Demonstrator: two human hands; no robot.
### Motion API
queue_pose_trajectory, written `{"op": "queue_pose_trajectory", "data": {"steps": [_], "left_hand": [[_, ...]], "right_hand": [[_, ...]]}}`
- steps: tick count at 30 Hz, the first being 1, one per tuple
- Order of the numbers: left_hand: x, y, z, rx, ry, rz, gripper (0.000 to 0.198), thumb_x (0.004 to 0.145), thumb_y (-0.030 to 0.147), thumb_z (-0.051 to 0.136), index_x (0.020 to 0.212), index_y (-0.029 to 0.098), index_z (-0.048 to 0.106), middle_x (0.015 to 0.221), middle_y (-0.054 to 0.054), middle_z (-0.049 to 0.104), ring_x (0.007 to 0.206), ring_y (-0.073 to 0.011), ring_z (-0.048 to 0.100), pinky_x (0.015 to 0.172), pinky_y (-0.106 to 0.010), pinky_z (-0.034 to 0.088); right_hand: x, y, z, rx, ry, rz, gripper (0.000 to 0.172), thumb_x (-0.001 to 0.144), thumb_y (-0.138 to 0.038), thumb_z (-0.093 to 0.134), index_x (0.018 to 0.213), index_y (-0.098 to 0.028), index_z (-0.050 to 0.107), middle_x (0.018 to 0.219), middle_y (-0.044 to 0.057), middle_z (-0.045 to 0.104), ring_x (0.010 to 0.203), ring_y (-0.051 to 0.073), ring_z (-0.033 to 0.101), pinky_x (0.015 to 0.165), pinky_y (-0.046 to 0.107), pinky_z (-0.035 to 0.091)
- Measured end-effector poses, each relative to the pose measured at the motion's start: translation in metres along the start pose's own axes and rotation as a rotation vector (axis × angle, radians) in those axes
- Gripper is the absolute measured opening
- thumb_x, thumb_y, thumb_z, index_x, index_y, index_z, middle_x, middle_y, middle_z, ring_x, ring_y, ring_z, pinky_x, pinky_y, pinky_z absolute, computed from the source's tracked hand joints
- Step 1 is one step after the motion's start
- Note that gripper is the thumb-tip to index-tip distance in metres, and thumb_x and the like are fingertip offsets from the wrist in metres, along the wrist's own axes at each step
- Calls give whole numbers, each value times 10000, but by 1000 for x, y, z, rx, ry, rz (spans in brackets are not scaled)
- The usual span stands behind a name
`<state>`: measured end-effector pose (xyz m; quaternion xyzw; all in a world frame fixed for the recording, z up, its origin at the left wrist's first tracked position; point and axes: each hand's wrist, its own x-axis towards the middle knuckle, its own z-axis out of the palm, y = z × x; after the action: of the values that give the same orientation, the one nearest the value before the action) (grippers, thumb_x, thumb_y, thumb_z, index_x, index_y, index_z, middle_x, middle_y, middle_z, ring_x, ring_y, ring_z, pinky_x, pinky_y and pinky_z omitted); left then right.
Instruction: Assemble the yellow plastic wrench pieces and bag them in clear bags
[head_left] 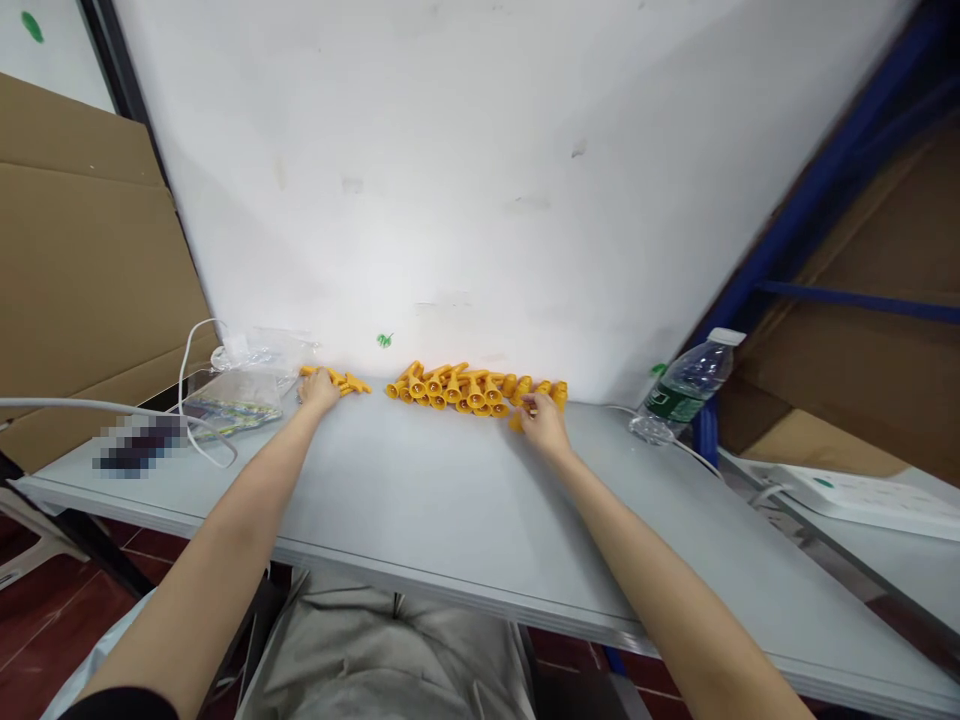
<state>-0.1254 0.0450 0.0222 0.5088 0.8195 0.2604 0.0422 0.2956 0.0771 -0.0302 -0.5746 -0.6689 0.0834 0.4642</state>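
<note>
Along the back of the table, by the white wall, lies a row of yellow plastic horn-shaped pieces (454, 392), stacked with flared round mouths facing me. Several yellow knob-like parts (525, 386) continue the row at its right end. My right hand (545, 422) is there, its fingers closed on a small yellow part (516, 422) just in front of the row. My left hand (321, 390) reaches a separate small heap of slim yellow pieces (354, 384) on the left. Its fingers are curled down among them, partly hiding what they grip.
Clear plastic bags (251, 385) and a white cable (184, 380) lie on the left, near a cardboard sheet (82, 250). A tilted water bottle (686, 385) stands at the right end of the table (420, 490). Beyond it are a blue frame and a white power strip (862, 495).
</note>
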Motion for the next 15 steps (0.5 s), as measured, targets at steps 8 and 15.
{"op": "queue_pose_trajectory", "data": {"steps": [8, 15], "left_hand": [[6, 5, 19, 155, 14, -41, 389, 858, 419, 556, 1138, 158, 630, 1355, -194, 514, 1275, -335, 466, 997, -440, 384], [13, 5, 19, -23, 120, -73, 196, 787, 310, 640, 886, 145, 675, 1221, -209, 609, 1202, -350, 516, 983, -478, 378]], "right_hand": [[-23, 1, -9, 122, -53, 192, 247, 652, -369, 669, 797, -187, 585, 831, 96, 659, 834, 290, 646, 825, 472, 512], [-24, 1, -14, -34, -121, 178, 193, 626, -350, 691, 697, -210, 578, 827, 79, 683, 845, 287, 666, 793, 453, 521]]}}
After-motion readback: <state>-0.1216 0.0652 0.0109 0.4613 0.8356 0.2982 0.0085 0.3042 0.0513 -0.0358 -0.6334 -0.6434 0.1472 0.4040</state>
